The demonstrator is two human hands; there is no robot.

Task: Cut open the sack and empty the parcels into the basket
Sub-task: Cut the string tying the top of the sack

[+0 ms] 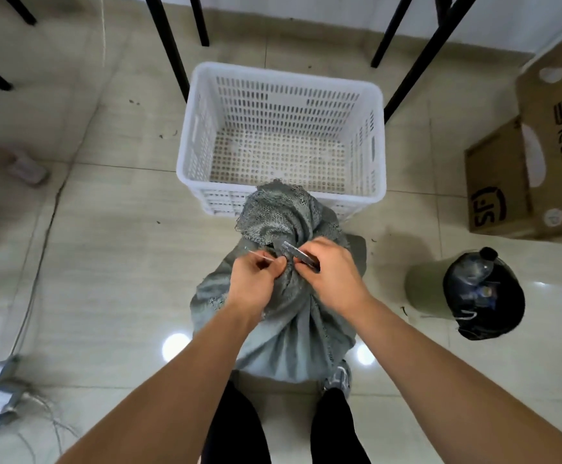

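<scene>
While the grey sack [283, 296] stands tied at frame centre, just below the white basket [281, 78], I note my left hand [256, 281] pinching a thin strip at its neck. My right hand [331, 274] grips a small cutter [298, 254] against the knot; its blade is unclear.
</scene>
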